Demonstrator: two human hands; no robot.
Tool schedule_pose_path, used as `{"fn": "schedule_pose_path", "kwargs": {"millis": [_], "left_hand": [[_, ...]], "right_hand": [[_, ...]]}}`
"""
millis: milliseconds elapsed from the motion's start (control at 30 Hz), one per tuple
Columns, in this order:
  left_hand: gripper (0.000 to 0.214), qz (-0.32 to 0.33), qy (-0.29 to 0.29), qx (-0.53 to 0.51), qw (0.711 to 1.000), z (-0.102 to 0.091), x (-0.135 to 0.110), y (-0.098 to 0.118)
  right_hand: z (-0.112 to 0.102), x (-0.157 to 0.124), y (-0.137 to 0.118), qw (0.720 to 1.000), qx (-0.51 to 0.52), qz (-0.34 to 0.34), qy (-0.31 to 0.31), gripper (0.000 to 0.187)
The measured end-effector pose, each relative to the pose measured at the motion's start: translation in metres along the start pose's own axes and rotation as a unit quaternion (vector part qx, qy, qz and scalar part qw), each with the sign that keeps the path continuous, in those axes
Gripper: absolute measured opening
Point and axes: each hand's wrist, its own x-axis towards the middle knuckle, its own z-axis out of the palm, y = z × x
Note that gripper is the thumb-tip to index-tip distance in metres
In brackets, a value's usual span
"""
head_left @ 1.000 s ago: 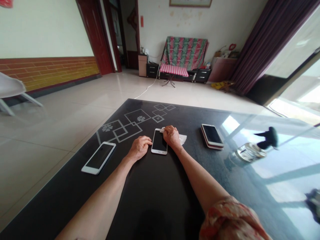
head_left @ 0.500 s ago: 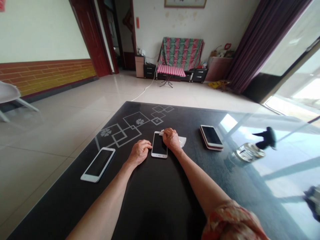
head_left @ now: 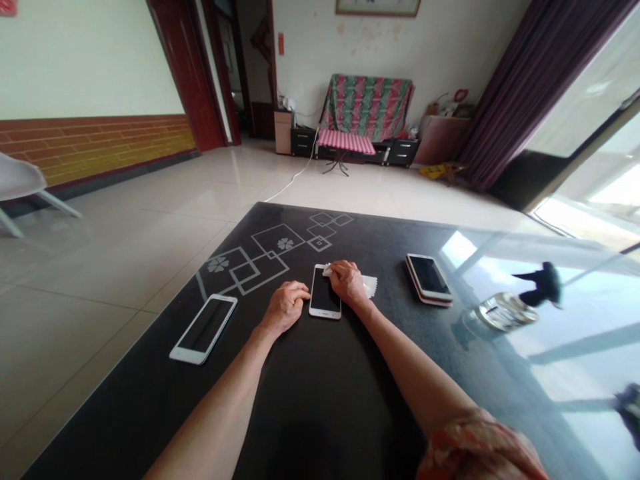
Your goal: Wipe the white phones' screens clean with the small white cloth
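Note:
On the dark table lies a white smartphone (head_left: 324, 299), its black screen facing up. My right hand (head_left: 347, 280) is closed on a crumpled white wipe (head_left: 327, 270), pressed against the upper right of the screen. A white piece with a serrated edge (head_left: 371, 286) sticks out to the right of this hand; whether it joins the wipe is hidden. My left hand (head_left: 287, 305) rests on the table with curled fingers, its fingertips at the phone's left edge. Further left lies a second white smartphone (head_left: 205, 328), screen up.
Two stacked phones (head_left: 429, 277) lie to the right on the table (head_left: 310, 387). Beyond them a clear spray bottle (head_left: 506, 311) with a black trigger head lies on its side. A dark object (head_left: 628, 405) sits at the right edge. A white chair (head_left: 23, 180) stands at left.
The whole view has shifted slightly, moving everything a little to the right. My right hand stays on the upper right of the phone with the wipe, and my left hand keeps its place.

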Motion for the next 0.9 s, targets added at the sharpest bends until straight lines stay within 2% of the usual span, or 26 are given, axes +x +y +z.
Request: {"fn": "schedule_pose_path", "kwargs": {"millis": [267, 600, 900], "left_hand": [[0.039, -0.003, 0.001, -0.006, 1.0, 0.001, -0.001, 0.0], [0.039, -0.001, -0.006, 0.003, 1.0, 0.001, -0.001, 0.0], [0.038, -0.002, -0.003, -0.008, 1.0, 0.001, -0.001, 0.0]], "right_hand": [[0.013, 0.018, 0.0, 1.0, 0.011, 0.006, -0.011, 0.023], [-0.012, -0.017, -0.019, 0.997, 0.048, -0.032, -0.044, 0.028], [0.016, 0.021, -0.01, 0.998, -0.013, -0.004, -0.063, 0.027]]}}
